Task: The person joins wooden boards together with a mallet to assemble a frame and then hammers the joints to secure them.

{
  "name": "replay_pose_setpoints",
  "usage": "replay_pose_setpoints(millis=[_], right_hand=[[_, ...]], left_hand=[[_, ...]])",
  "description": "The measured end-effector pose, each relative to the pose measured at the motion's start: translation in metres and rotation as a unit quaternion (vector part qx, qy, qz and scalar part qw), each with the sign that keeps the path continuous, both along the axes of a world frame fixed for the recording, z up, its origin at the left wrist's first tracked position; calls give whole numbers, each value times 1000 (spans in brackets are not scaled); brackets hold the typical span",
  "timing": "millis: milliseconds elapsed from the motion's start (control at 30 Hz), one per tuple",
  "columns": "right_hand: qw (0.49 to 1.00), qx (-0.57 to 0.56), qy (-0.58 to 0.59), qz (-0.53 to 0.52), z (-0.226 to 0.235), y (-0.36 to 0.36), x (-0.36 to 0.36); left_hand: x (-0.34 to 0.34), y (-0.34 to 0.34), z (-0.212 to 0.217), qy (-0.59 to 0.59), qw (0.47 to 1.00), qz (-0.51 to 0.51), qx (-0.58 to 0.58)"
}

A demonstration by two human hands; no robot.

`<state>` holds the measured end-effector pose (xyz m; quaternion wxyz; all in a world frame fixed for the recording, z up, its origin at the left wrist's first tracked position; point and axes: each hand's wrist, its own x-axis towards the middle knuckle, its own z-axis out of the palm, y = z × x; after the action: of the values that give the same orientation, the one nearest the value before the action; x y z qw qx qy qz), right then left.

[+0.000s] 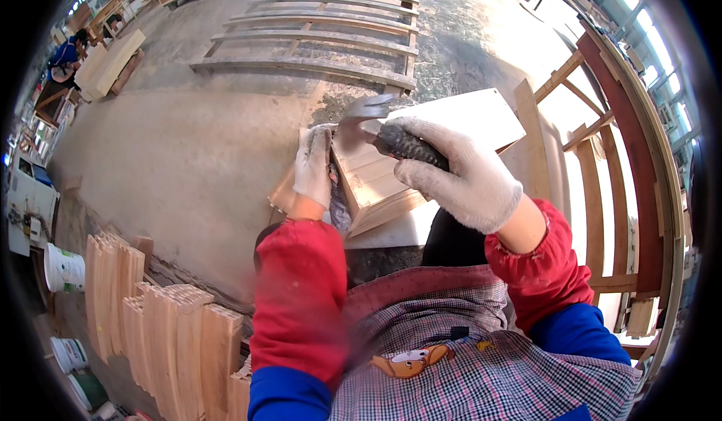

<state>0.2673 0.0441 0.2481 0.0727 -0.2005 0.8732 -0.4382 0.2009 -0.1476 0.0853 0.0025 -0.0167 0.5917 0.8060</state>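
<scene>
In my right hand, which wears a white knit glove, is a claw hammer, gripped by its dark handle. The metal head, blurred, hangs above an open light-wood box. My left hand, gloved too, is closed on the box's left side wall. Part of that wall and some of the fingers are hidden. Under and beyond the box lies a pale flat board. A small wood piece shows just left of my left wrist.
Stacked wood slats stand at lower left, near white buckets. A slatted pallet lies on the floor ahead. A wooden rack rises close on my right. Another person is at far left.
</scene>
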Motion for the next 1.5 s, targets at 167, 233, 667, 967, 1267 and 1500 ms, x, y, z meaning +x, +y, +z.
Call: replay_pose_setpoints(millis=[167, 233, 667, 967, 1267, 1500], right_hand=[[1000, 16, -5, 20, -10, 3, -14], [999, 4, -36, 11, -11, 3, -17], [998, -57, 2, -37, -24, 28, 24], [1000, 1, -4, -6, -26, 40, 39], [860, -384, -335, 12, -100, 73, 66], [745, -392, -521, -143, -154, 31, 40]], left_hand=[[1, 5, 5, -21, 999, 28, 3], [4, 7, 7, -28, 998, 53, -1], [1, 2, -10, -27, 1000, 11, 4], [24, 8, 24, 92, 992, 90, 14], [56, 15, 39, 56, 997, -28, -46], [60, 33, 33, 17, 992, 99, 75]])
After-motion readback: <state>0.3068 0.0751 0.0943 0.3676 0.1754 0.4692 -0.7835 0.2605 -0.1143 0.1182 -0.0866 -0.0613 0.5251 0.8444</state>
